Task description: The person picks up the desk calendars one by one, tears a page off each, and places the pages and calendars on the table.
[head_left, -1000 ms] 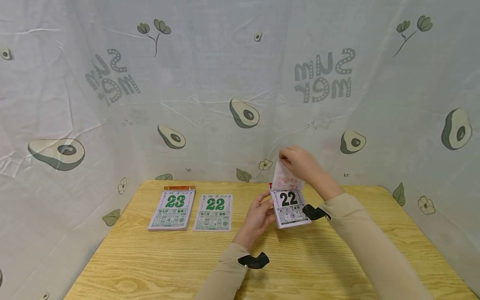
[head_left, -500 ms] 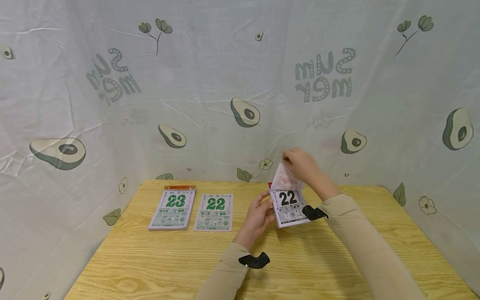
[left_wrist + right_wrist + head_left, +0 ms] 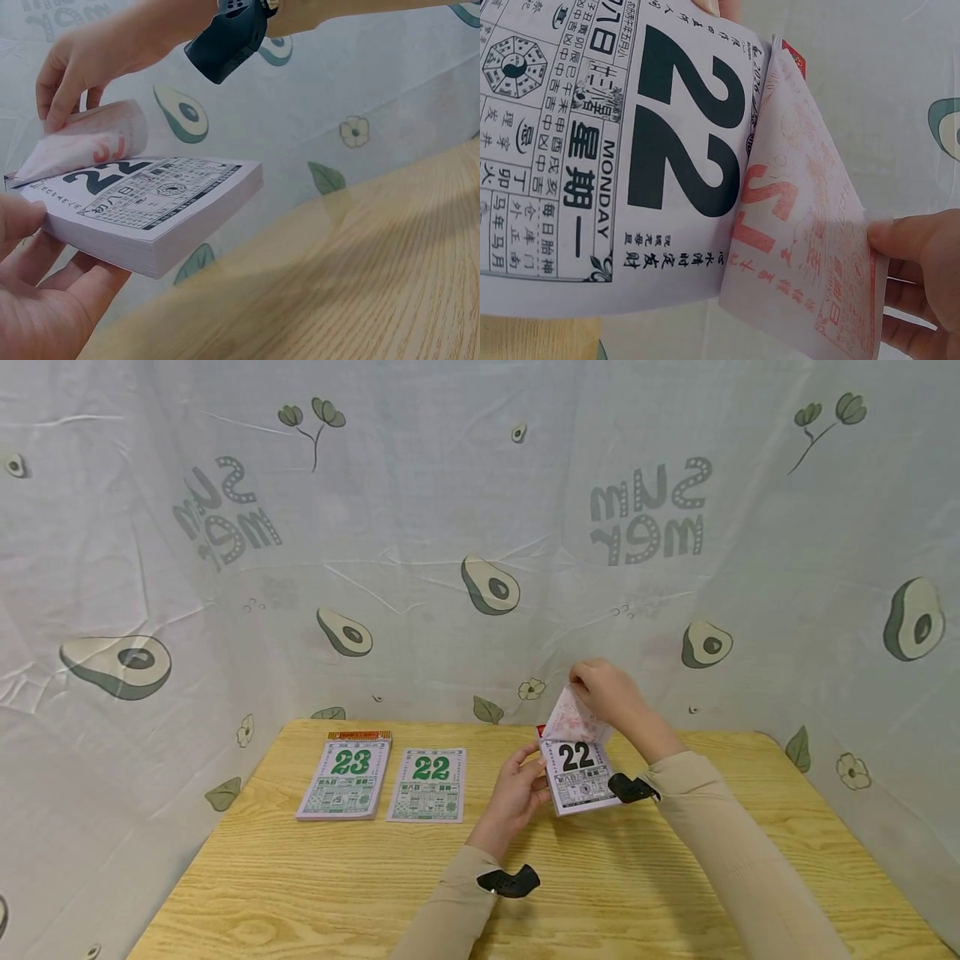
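A thick tear-off calendar (image 3: pixel 583 781) showing a black 22 is tilted up at the right of the table, its lower end raised off the wood in the left wrist view. My left hand (image 3: pixel 513 793) grips its left edge, thumb on top and fingers underneath. Above it, my right hand (image 3: pixel 607 693) pinches the lifted top page (image 3: pixel 802 247), a thin sheet with red print showing through from its front. That page folds back over the red-edged binding and is still attached along part of the top. Below it the 22 page (image 3: pixel 142 191) lies exposed.
On the left of the table (image 3: pixel 360 885) lies another calendar pad (image 3: pixel 347 777) with a green 23 and a red-and-yellow header. Beside it is a loose sheet (image 3: pixel 427 785) with a green 22. A white curtain (image 3: pixel 420 485) printed with avocados stands behind and at the sides.
My right hand has moved slightly right and down, pulling the lifted page into a more slanted fold. The left hand keeps its grip on the calendar, nearly unmoved.
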### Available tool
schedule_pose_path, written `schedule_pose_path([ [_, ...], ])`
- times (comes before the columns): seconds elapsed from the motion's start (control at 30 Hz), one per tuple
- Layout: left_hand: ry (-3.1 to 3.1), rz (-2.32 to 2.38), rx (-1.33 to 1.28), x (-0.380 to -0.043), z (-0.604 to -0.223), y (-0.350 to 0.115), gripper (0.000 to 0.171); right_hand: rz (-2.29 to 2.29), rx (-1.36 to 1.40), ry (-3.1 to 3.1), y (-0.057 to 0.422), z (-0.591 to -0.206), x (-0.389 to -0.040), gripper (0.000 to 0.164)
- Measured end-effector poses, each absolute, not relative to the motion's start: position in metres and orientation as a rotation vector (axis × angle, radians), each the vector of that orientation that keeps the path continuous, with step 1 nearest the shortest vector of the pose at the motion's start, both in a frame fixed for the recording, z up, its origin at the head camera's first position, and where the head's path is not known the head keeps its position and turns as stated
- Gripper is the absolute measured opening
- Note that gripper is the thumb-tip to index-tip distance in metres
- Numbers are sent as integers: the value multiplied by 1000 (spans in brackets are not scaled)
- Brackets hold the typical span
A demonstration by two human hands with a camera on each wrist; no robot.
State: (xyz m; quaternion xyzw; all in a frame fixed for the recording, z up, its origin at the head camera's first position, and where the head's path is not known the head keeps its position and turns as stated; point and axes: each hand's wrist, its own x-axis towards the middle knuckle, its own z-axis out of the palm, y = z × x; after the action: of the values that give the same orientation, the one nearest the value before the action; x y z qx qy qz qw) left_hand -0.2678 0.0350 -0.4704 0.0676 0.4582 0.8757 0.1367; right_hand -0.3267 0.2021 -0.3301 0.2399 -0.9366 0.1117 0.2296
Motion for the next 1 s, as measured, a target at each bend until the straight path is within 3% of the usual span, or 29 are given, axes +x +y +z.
schedule_pose_path([
  [1.0,1296,2621,134,-270,-468,42,37,365,618,-2572,205,-337,-330,8],
])
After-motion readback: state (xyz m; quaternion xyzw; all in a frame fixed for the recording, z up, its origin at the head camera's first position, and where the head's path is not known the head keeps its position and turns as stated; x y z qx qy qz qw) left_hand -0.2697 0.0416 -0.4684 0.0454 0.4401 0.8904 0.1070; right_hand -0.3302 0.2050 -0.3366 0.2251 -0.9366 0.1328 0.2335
